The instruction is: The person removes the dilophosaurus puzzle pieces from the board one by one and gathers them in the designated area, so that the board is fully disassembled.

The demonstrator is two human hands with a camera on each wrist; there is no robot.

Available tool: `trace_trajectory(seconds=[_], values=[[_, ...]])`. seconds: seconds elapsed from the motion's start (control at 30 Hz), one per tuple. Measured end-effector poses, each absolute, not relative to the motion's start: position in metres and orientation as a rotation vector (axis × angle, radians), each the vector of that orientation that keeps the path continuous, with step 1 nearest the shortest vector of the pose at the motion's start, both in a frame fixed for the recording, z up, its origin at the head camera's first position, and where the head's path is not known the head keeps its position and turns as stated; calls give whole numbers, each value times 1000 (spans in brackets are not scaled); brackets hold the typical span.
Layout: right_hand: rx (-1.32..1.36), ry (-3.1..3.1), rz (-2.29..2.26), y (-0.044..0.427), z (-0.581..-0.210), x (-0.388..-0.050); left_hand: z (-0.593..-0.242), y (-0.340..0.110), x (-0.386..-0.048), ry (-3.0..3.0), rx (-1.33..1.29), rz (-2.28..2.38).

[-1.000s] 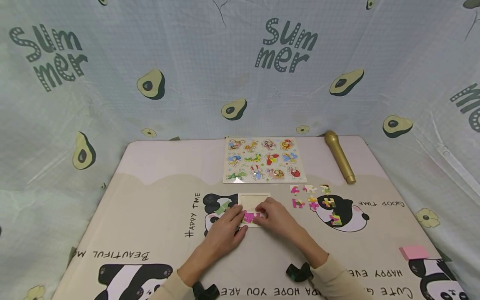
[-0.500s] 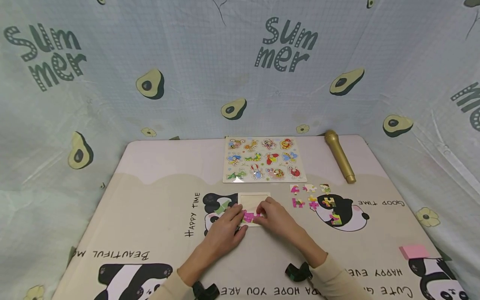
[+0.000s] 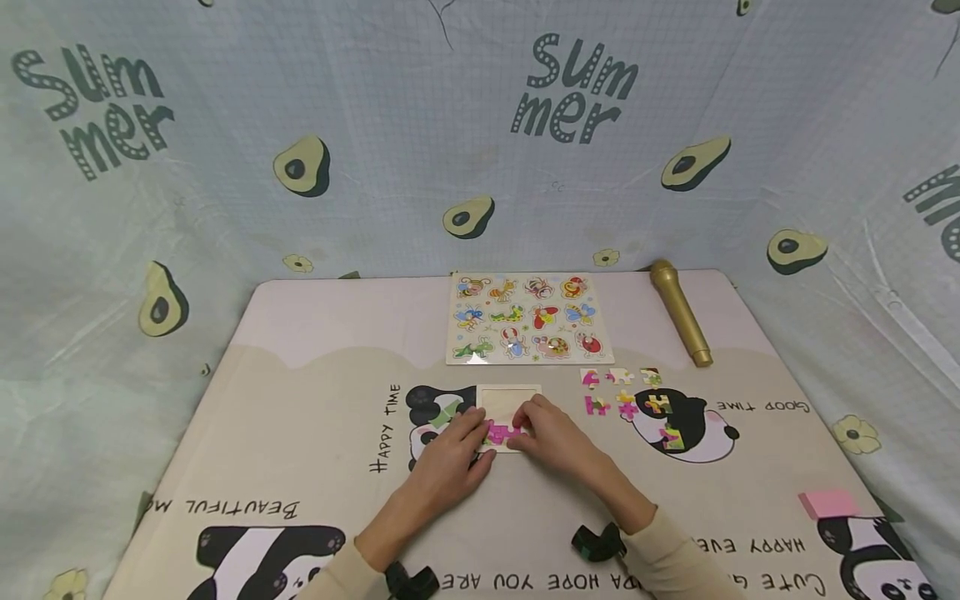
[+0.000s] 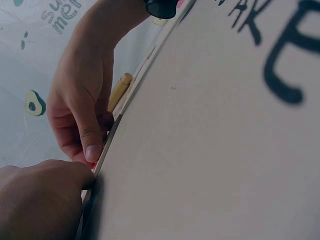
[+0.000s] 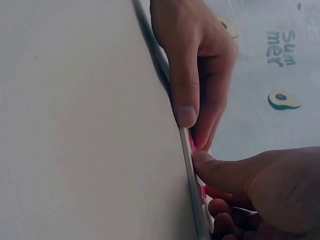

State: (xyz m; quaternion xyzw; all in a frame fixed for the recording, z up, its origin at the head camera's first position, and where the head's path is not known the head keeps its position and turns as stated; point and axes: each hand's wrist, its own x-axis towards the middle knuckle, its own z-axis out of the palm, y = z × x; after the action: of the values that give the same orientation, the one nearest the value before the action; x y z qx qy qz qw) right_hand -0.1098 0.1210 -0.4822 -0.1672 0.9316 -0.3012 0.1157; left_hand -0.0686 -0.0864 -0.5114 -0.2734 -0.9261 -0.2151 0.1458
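Observation:
A small wooden puzzle tray (image 3: 517, 393) lies in front of the person, its lower part filled with pink jigsaw pieces (image 3: 498, 433). At its left side the left hand (image 3: 453, 454) holds the tray, thumb against the near edge and fingers over the top; the right wrist view shows this thumb (image 5: 186, 115) close up. From the right, the right hand (image 3: 555, 437) pinches a pink puzzle piece between thumb and index finger at the tray's lower right. Its fingers hide most of that piece. In the left wrist view the right hand (image 4: 82, 105) bends down to the tray's edge.
Several loose jigsaw pieces (image 3: 619, 377) lie to the right of the tray. An insect picture board (image 3: 529, 320) and a gold microphone-shaped object (image 3: 680, 315) lie farther back. A pink block (image 3: 828, 504) sits near the right table edge. A printed curtain (image 3: 375, 125) encloses the table.

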Motion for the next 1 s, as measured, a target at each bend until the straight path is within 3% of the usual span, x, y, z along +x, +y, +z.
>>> trace_trajectory(seconds=[1.0], values=[[-596, 2726, -952, 123, -481, -108, -511, -87, -69, -2693, -788, -616]])
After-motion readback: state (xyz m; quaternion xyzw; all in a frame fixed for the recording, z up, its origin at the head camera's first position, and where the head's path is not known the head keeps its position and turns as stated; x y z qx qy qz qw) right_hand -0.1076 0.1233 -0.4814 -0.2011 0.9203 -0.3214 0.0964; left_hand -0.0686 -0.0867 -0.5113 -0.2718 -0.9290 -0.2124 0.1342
